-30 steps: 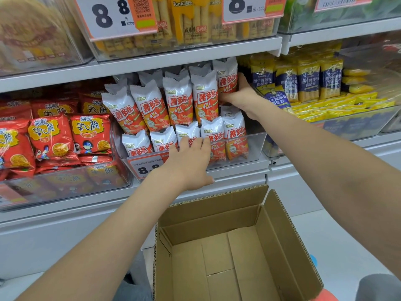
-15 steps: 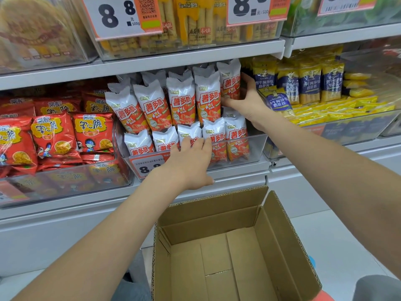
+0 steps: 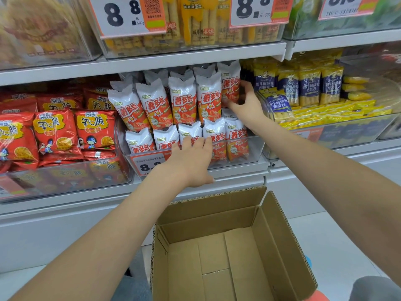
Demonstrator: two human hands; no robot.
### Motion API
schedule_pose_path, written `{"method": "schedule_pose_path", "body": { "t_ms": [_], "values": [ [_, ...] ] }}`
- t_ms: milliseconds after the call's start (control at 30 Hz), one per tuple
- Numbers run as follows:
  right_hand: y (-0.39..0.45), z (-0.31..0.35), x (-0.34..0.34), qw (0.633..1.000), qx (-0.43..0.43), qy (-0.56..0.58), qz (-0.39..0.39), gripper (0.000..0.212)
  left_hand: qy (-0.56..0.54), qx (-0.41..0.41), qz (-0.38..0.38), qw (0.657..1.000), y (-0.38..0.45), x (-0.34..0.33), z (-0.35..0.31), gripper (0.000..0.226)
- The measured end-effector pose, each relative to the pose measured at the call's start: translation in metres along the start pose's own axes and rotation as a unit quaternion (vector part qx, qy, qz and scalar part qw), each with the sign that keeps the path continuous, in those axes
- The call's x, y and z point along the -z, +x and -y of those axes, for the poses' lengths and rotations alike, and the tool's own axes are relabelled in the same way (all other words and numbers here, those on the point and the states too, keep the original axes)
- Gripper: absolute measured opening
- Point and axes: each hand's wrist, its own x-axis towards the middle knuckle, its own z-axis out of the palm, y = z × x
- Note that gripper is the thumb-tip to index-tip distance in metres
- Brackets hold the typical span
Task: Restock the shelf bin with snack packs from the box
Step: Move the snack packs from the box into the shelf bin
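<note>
Your right hand (image 3: 245,105) pinches the rightmost upright snack pack (image 3: 230,88) in the shelf bin (image 3: 253,148); your left hand (image 3: 191,161) presses flat, fingers straight, on the front row. Box (image 3: 280,235) below shows no packs.

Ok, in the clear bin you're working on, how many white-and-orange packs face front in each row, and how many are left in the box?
Upper row of white-and-orange packs: 5
Lower row of white-and-orange packs: 5
Packs in the cardboard box: 0
Total front-facing: 10, with more tops showing behind that cannot be counted.
Left hand rests on the lower row; right hand touches the rightmost upper pack.
</note>
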Motion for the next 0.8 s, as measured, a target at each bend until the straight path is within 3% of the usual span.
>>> {"method": "schedule_pose_path", "body": {
  "t_ms": [233, 400, 567, 700, 800],
  "values": [
    [-0.01, 0.005, 0.006, 0.999, -0.045, 0.003, 0.008, 0.075, -0.005, -0.011, -0.014, 1.0, -0.001, -0.001, 0.005, 0.101],
    [-0.049, 0.013, 0.012, 0.991, 0.017, -0.13, 0.014, 0.073, 0.01, -0.007, -0.038, 0.999, -0.005, -0.001, 0.008, 0.1],
    [-0.094, 0.021, 0.002, 0.91, 0.029, -0.407, 0.073, 0.081, 0.018, 0.066, -0.038, 0.997, -0.011, -0.001, 0.012, 0.101],
    [-0.128, 0.03, -0.012, 0.884, 0.042, -0.46, 0.072, 0.077, 0.014, 0.155, -0.019, 0.988, -0.014, -0.005, 0.023, 0.108],
    [-0.143, 0.031, -0.024, 0.871, 0.056, -0.478, 0.099, 0.073, -0.006, 0.148, -0.005, 0.989, -0.017, -0.007, 0.033, 0.105]
  ]
}}
